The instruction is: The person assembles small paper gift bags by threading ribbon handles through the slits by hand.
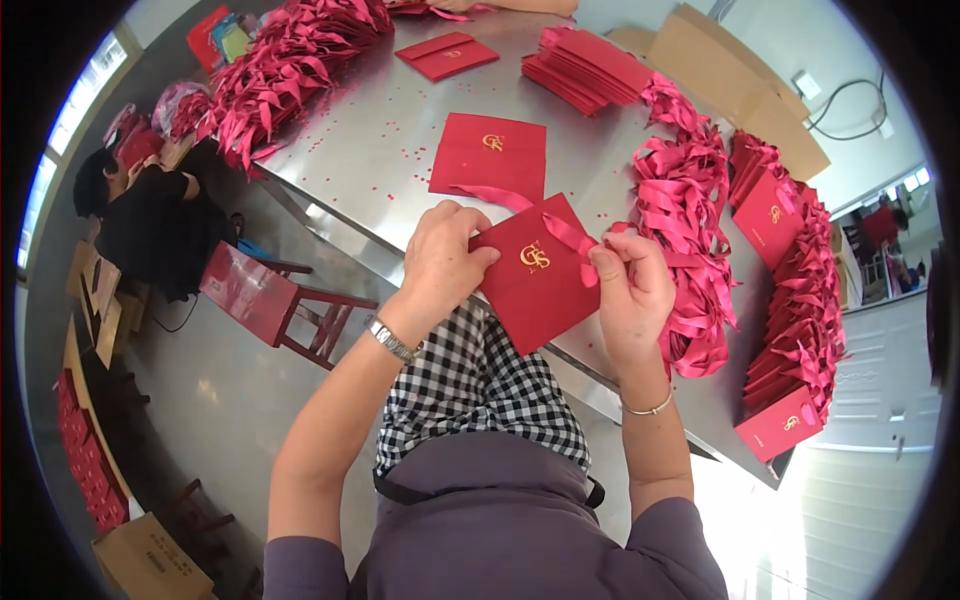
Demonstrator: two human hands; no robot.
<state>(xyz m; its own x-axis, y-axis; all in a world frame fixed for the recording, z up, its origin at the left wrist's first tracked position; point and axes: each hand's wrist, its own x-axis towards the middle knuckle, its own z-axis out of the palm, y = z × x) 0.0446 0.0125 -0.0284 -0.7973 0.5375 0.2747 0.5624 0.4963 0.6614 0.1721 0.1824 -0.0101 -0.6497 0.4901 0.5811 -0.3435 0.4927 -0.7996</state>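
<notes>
L hand [440, 258] pinches red envelope [540, 305] at its left corner, thumb on front, fingers partly hidden. R hand [636, 290] has thumb + fingertips closed on pink ribbon [570, 236] near right corner; can't tell if card's gripped too. We hold envelope betw. hands, over near edge of steel table [340, 150], one corner twd our body. Key: ribbon's long axis slants from upper corner down-right to R thumb, R hand nearer; other end trails left, by 2nd envelope [470, 155].
</notes>
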